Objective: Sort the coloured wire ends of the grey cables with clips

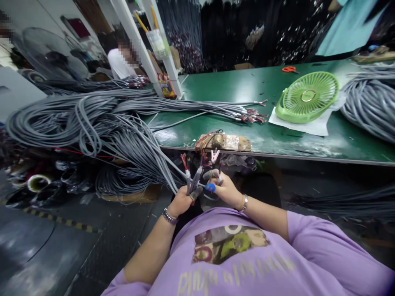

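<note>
Though apart from the cup [158, 44] of sticks [141, 22], left hand [182, 201] and right hand [227, 190] tight around cables [195, 180].

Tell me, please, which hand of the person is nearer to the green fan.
Right. The right hand is below and to the left of the green fan in the view; the left hand, holding grey cables, is farther left.

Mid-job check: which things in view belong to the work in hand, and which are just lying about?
In the work:
Grey cables with coloured wire ends, in the left hand
A cable end in the right hand
Probably the draped cable bundle

Apparently just lying about:
Green fan on white paper
Orange-handled scissors, untouched
</note>
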Demonstrator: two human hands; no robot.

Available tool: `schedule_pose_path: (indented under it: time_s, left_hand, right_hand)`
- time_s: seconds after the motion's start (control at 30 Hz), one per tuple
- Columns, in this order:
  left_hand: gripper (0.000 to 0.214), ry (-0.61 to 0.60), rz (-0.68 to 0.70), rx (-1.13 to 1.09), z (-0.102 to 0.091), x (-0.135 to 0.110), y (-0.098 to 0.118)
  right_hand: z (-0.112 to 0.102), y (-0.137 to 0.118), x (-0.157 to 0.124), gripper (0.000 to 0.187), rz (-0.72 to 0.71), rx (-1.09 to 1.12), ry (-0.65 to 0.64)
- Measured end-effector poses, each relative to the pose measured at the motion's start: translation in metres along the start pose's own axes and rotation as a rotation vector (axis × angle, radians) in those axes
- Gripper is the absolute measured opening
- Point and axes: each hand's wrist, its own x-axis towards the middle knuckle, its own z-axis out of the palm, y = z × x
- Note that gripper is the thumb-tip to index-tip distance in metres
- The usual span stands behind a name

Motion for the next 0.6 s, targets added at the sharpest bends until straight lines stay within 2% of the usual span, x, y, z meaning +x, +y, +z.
schedule_pose_path:
  time_s: [0.1, 0.13, 0.27, 0.37, 0.5, 0.6]
  left_hand:
    - [0.027, -0.025, 0.076, 0.101, 0.005, 0.000, -0.002]
    - [0.023, -0.022, 0.098, 0.124, 0.007, 0.000, -0.001]
    - [0.018, 0.005, 0.117, 0.058, 0.007, 0.001, 0.002]
    - [0.024, -0.009, 0.090, -0.042, 0.001, 0.004, 0.005]
    - [0.024, -0.034, 0.054, -0.044, -0.002, 0.004, 0.010]
    - [0.020, 0.054, 0.130, -0.020, -0.002, -0.002, 0.008]
  right_hand:
    - [0.009, 0.002, 0.011, 0.071, 0.045, 0.097, -0.025]
    - [0.012, 0.000, 0.013, 0.073, 0.039, 0.100, -0.029]
    - [0.013, -0.005, 0.021, 0.059, -0.014, 0.053, -0.117]
    - [0.011, -0.002, 0.021, 0.042, -0.020, 0.017, -0.182]
    - [0.012, 0.006, 0.017, 0.031, -0.091, -0.105, -0.168]
    - [0.010, 0.005, 0.014, 0.034, -0.148, -0.144, -0.115]
